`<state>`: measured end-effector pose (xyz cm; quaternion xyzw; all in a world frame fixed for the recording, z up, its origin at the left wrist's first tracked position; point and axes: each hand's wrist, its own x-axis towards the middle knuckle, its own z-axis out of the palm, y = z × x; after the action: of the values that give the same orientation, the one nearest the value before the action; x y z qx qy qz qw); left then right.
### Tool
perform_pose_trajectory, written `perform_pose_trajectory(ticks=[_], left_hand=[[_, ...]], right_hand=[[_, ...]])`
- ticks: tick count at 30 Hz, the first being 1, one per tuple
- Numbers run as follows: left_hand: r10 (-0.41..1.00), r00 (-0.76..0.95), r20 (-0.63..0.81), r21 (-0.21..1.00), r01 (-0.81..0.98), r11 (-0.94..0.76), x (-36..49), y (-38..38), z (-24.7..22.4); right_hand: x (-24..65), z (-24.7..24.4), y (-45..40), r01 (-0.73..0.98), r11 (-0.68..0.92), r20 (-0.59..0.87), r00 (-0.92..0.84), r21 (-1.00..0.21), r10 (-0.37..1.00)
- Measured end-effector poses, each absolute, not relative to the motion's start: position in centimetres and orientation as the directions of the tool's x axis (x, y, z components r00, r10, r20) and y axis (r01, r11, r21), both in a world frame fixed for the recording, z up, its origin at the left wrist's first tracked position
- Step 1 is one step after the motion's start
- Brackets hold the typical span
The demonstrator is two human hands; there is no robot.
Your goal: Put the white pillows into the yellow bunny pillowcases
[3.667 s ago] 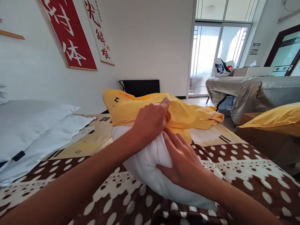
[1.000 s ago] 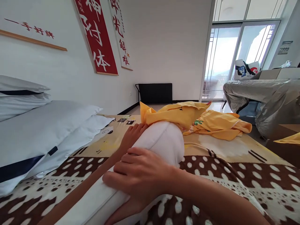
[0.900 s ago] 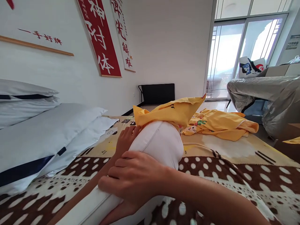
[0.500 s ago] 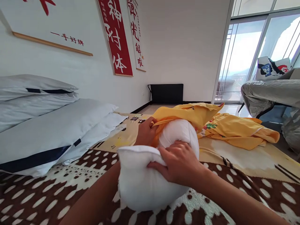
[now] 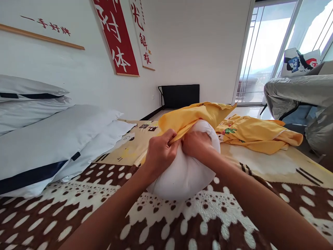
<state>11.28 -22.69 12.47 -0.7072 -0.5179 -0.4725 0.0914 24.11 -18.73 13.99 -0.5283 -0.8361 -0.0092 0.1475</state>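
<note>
A plump white pillow (image 5: 182, 180) lies in front of me, its far end tucked under a yellow pillowcase (image 5: 192, 116). My left hand (image 5: 162, 149) is closed on the pillowcase's edge, thumb on top, at the pillow's left side. Pressed into the middle of the pillow is my right hand (image 5: 196, 144), closed, with its fingers partly hidden by the folds and the cloth. The two hands are close together near the mouth of the pillowcase.
White pillows with dark blue bands (image 5: 59, 135) are stacked at the left by the wall. More yellow cloth (image 5: 260, 133) with a printed pattern lies to the right. All rest on a brown and cream patterned blanket (image 5: 166, 222). A plastic-covered table (image 5: 299, 86) stands at the far right.
My right hand has pushed forward from the near end of the pillow toward the pillowcase. The near end has folded away from me. My left hand still holds the yellow edge.
</note>
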Motion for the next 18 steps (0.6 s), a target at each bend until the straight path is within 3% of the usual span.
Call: perform_pose_trajectory(ticks=[3, 7, 10, 12, 14, 16, 18], left_hand=[[0.642, 0.083, 0.762, 0.144, 0.945, -0.293, 10.6, -23.7, 11.9], [0.745, -0.028, 0.667, 0.044, 0.999, -0.002, 9.9, -24.2, 11.2], [0.825, -0.065, 0.562, -0.013, 0.996, 0.087, 9.4, -24.8, 10.9], [0.871, -0.067, 0.487, -0.021, 0.996, 0.089, 8.8, -25.3, 11.0], [0.902, -0.073, 0.425, 0.008, 0.997, 0.076, 8.3, -25.7, 11.5], [0.918, -0.065, 0.391, 0.074, 0.996, 0.039, 8.0, -25.8, 12.2], [0.910, -0.063, 0.409, 0.164, 0.986, -0.006, 8.0, -25.4, 13.0]], right_hand=[[22.8, 13.8, -18.0, 0.840, 0.523, 0.361, -0.448, -0.142, 0.818], [22.4, 12.6, -18.0, 0.798, 0.592, 0.479, -0.478, -0.114, 0.736], [23.9, 12.0, -18.7, 0.674, 0.736, 0.657, -0.530, -0.058, 0.536], [26.0, 11.7, -19.0, 0.558, 0.829, 0.775, -0.535, 0.027, 0.335], [28.4, 11.2, -18.8, 0.526, 0.849, 0.870, -0.440, 0.050, 0.221], [30.3, 10.3, -18.4, 0.523, 0.852, 0.898, -0.365, -0.019, 0.244], [30.9, 9.4, -18.2, 0.473, 0.876, 0.865, -0.399, -0.092, 0.306]])
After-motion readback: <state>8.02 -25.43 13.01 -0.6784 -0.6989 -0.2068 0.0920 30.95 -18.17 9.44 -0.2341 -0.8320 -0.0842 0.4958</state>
